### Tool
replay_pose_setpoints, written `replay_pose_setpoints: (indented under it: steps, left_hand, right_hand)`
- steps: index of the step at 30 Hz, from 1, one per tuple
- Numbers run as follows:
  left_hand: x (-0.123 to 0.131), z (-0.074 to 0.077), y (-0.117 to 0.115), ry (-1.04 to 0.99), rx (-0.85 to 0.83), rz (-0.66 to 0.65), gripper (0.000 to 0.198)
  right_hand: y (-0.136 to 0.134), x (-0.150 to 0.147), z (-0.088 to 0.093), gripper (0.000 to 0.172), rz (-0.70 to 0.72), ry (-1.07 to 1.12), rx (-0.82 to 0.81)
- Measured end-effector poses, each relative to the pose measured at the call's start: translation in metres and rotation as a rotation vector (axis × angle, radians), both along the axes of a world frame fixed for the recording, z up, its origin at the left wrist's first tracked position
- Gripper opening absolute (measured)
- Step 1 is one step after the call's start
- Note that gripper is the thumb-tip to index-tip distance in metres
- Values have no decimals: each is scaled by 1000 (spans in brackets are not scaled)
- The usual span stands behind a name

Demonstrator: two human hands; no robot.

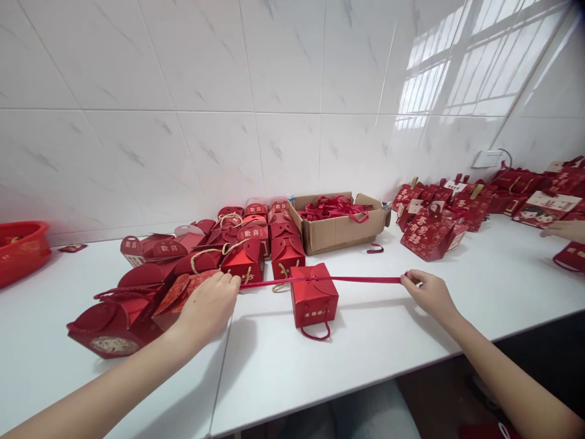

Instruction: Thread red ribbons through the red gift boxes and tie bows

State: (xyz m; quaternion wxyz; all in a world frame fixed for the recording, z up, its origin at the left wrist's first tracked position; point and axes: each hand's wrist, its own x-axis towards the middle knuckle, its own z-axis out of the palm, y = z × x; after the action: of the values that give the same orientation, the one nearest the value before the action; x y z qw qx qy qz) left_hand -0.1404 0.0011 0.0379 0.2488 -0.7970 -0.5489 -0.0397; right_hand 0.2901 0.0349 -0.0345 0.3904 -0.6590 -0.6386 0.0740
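A small red gift box [314, 297] with a red cord handle stands on the white table [320, 366] in front of me. A red ribbon [356, 280] is stretched taut and level across the top of the box. My left hand [208, 305] pinches the ribbon's left end, fingers closed, next to a heap of red boxes. My right hand [427, 292] pinches the ribbon's right end, about a box-width to the right of the gift box.
Several red gift boxes [256, 241] are piled behind and to the left. A cardboard carton [340, 228] holds red ribbons. More red boxes and bags [432, 228] lie at the right, where another person's hand [567, 230] shows. A red basin [21, 250] sits far left. A tiled wall stands behind.
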Motion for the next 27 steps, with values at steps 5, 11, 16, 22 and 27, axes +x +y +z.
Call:
replay_pose_setpoints:
  steps: [5,11,16,22,27]
  left_hand:
    - [-2,5,-4,-85,-59,66,27]
    - [27,15,-10,-330,2,-96,9]
    - [71,6,17,-886,-284,-117,23]
    - [80,-11,41,-974,-571,73,41]
    - [74,-4,33,-838,-556,45,47]
  right_hand:
    - [-1,8,8,26,9,-61,-78]
    - [-1,-25,51,49,121,125,-47]
    - [12,-91,66,44,450,214,-221]
    - [26,-107,57,48,774,207,-601]
    - [22,-89,62,43,933,425,-648]
